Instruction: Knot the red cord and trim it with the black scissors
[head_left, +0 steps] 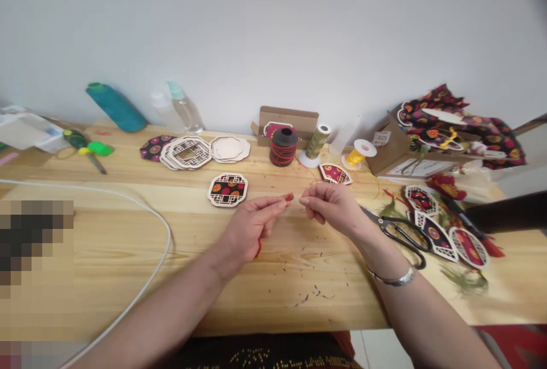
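My left hand pinches a small red cord between thumb and fingertips; a bit of red also shows below the palm. Just to its right, my right hand is closed in a pinch, and whatever its fingertips hold is too small to make out. Both hands hover over the middle of the wooden table. Beyond the left hand lies a patterned ornament with a pale cut-out frame. A fan-shaped ornament lies behind the right hand, and black-handled scissors lie by the right wrist.
Thread spools stand at the back: red and black, olive, yellow. Stacked wooden frames lie at back left. A cardboard box with patterned cloth stands right, near finished ornaments. A white cable curves across the left.
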### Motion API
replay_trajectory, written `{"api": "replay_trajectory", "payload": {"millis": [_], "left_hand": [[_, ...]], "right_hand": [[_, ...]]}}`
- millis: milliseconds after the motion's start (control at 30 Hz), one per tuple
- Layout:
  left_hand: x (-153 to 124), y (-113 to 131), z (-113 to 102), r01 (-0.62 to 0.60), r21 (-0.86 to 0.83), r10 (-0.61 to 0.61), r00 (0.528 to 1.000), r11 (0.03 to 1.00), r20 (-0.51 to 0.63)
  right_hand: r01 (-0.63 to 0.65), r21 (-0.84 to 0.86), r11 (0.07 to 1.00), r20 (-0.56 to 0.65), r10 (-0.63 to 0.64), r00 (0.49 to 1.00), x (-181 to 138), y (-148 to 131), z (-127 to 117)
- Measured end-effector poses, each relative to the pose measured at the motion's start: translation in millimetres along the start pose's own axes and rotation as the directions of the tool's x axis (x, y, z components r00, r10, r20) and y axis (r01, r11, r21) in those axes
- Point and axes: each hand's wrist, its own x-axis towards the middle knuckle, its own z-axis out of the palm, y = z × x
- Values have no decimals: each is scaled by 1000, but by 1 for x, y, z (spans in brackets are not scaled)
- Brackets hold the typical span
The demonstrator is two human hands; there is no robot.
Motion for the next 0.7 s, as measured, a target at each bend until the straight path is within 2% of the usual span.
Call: {"api": "replay_trajectory", "payload": {"millis": [200, 300, 467, 533, 700], "left_hand": [[-3, -3, 0, 76, 43, -80, 992, 996, 98], [-4, -4, 1, 89, 73, -96, 990, 993, 105], [-3, -5, 2, 69, 70, -74, 995, 995, 70], [-2, -5, 2, 60, 60, -64, 997, 996, 52], [-1, -5, 2, 48, 32, -49, 998, 998, 50]], "right_hand": [[-68, 152, 986, 43, 62, 997, -1, 2, 5], [-108, 207, 972, 26, 105, 994, -1, 1, 7], [-146, 184, 972, 43, 141, 989, -1, 5, 7], [-107, 174, 979, 16, 106, 994, 0, 8, 7], [122, 59, 991, -124, -114, 986, 4, 11, 10]]}}
